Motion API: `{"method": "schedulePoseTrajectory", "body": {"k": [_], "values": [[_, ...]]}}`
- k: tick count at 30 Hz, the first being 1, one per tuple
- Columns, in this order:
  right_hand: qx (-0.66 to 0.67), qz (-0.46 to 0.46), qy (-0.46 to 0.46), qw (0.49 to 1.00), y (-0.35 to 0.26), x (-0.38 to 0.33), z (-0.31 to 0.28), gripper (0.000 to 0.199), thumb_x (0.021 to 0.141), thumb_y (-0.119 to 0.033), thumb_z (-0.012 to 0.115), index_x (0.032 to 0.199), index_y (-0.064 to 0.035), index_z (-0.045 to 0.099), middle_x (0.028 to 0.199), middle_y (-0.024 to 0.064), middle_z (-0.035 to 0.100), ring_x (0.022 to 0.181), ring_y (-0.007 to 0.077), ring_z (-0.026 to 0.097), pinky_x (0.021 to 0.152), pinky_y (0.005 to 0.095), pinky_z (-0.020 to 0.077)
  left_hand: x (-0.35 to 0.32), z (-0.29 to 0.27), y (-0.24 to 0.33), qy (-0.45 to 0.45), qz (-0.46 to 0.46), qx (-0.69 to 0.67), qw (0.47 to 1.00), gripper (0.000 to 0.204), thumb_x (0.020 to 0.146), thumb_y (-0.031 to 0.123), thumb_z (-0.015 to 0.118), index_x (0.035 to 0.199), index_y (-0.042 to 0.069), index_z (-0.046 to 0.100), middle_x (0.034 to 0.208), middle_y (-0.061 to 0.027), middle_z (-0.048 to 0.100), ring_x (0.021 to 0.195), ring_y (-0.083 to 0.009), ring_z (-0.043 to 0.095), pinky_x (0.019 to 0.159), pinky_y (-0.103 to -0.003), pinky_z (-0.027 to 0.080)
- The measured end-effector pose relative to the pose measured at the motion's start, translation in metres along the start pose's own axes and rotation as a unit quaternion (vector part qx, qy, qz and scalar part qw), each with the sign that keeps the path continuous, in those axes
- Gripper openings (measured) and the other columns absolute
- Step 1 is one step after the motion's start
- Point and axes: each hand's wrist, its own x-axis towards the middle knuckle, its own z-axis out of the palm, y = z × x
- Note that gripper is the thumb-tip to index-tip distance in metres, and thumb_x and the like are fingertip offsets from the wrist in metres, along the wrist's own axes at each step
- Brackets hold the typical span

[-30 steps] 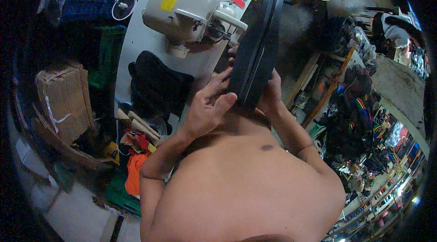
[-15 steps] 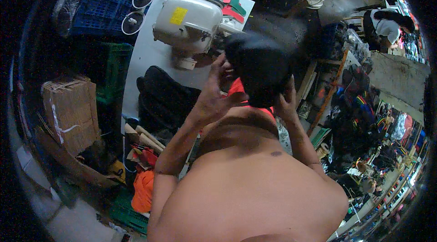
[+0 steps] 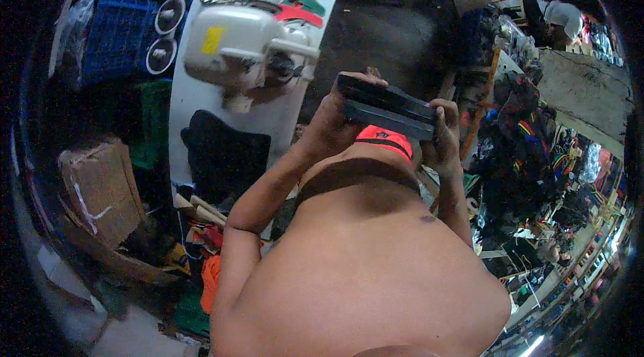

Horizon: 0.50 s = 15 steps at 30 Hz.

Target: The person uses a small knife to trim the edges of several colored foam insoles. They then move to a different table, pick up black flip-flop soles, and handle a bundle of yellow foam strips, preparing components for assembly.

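A flat black case [image 3: 388, 107], long and rectangular with a seam along its edge, possibly a zipped bag seen edge-on, is held level in front of the person's chest, just to the right of the white sewing machine [image 3: 236, 48]. The left hand [image 3: 333, 121] is closed around the case's left end, thumb over the top and fingers wrapped beneath. The right hand [image 3: 444, 130] is closed on the case's right end, fingers curled over its upper edge. The sewing machine stands on a white table [image 3: 191, 98]. Nearer the person than the machine, a piece of black fabric [image 3: 220, 159] lies on the same table. Beyond the machine, red and green fabric cut-outs [image 3: 300, 0] rest at the table's far end. Left of the machine sits a blue plastic crate [image 3: 117, 35], with two thread cones [image 3: 163, 36] between crate and machine. A cardboard box [image 3: 100, 189] lies left of the machine and nearer the person, on the floor.
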Motion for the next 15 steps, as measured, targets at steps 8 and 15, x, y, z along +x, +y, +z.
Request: {"method": "schedulePoseTrajectory", "body": {"k": [8,15], "values": [[-0.006,0.187,0.009,0.982,0.11,0.012,-0.091,0.032,0.1,-0.022,0.062,0.13,-0.0125,0.054,0.116,0.0101,0.052,0.104,0.0213,0.054,0.093,0.0353,0.0474,0.122,0.085,-0.034,-0.064,-0.01,0.118,0.991,0.033,0.089,-0.001,0.068,0.121,0.002,0.062,0.119,-0.0158,0.066,0.108,-0.0346,0.064,0.115,-0.041,0.033],[0.062,0.241,0.007,0.968,0.157,0.036,-0.153,0.07,0.083,-0.004,0.06,0.147,-0.0149,0.035,0.12,0.0125,0.052,0.107,0.0292,0.051,0.095,0.0369,0.0444,0.193,0.135,-0.05,-0.049,-0.106,0.026,0.993,0.02,0.095,0.007,0.068,0.113,-0.001,0.064,0.101,-0.0117,0.071,0.097,-0.0267,0.067,0.103,-0.037,0.044]]}}
